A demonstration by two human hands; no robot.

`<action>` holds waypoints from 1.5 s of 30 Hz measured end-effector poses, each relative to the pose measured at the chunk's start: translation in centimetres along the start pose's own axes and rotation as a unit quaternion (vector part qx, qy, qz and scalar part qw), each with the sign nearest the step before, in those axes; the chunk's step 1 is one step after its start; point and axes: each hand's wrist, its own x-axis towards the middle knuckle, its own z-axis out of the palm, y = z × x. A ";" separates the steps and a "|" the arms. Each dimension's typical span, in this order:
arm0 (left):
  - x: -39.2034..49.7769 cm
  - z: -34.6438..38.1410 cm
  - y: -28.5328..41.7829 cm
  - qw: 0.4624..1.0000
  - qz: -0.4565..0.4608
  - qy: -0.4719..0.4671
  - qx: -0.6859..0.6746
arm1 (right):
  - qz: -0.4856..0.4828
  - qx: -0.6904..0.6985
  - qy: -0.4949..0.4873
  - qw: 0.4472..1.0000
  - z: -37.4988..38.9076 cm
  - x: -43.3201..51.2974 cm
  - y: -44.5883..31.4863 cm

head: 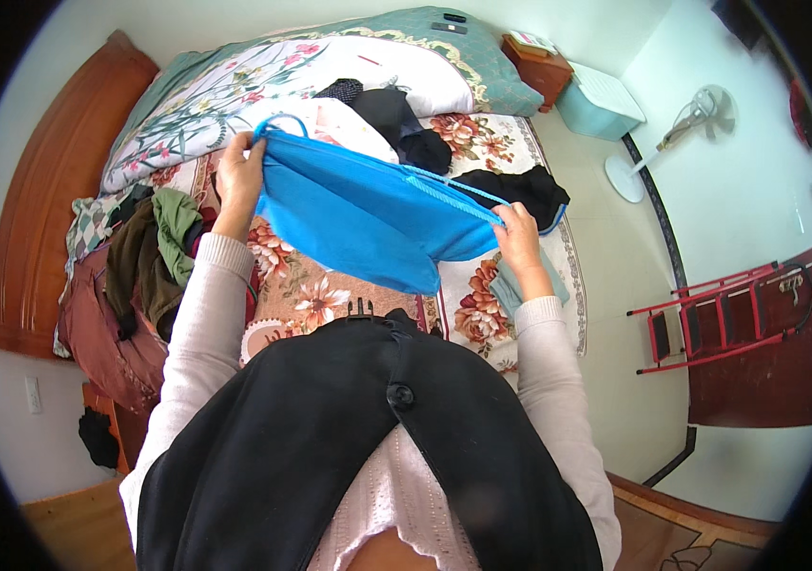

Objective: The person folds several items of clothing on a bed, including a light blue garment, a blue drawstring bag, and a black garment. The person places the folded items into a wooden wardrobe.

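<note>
A bright blue cloth garment (370, 221) with a light blue cord along its edge hangs stretched between my hands above the bed. My left hand (240, 175) grips its upper left corner, beside a loop of blue cord. The right corner and the cord's end are pinched in my right hand (518, 232). Behind the blue cloth, black garments (509, 193) lie on the floral bedspread (484, 300). A folded grey-green cloth (555, 282) rests on the bed, partly hidden behind my right wrist.
Piled clothes (138, 264) lie at the bed's left edge, near a wooden headboard (67, 207). A floral quilt (263, 86) covers the far side. To the right stand a nightstand (545, 75), a lidded bin (598, 107), a fan (623, 178) and a red step ladder (705, 321).
</note>
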 end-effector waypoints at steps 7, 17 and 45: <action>-0.8 -4.8 1.0 0.945 -0.073 -0.034 -0.317 | -0.006 0.172 0.037 0.984 -5.3 4.0 -3.6; -3.7 -3.3 0.6 0.918 -0.146 0.003 -0.369 | 0.088 0.182 -0.021 0.979 -5.8 6.5 -0.2; -26.2 1.1 -26.8 0.915 -0.118 -0.371 0.108 | 0.099 -0.086 -0.395 0.909 16.9 -16.2 5.7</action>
